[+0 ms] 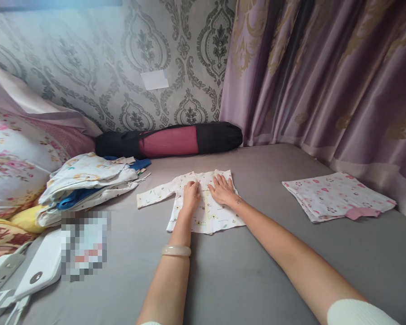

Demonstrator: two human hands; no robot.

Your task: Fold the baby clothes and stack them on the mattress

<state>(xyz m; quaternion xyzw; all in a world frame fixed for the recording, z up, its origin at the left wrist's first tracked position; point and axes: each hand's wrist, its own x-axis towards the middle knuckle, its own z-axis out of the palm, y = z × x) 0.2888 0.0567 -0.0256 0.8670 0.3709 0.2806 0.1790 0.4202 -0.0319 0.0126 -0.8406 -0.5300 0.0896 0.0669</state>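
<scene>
A small white baby shirt [203, 215] with a tiny print lies spread on the grey bed sheet. One sleeve stretches out to the left; the other is not seen extended on the right side. Near the upper middle of the shirt, my left hand [191, 195] has its fingers curled together on the fabric, and a pale bangle [176, 250] circles that wrist. My right hand [222, 189] lies flat on the upper right part of the shirt, fingers spread.
To the right is a folded pink-and-white printed cloth [334, 194]. A clothes pile [88, 176] sits at left beside a floral pillow [10, 158]. A black and red roll bag [169, 141] lies along the wall. A white power bank [42, 266] and a power strip [3, 271] are front left.
</scene>
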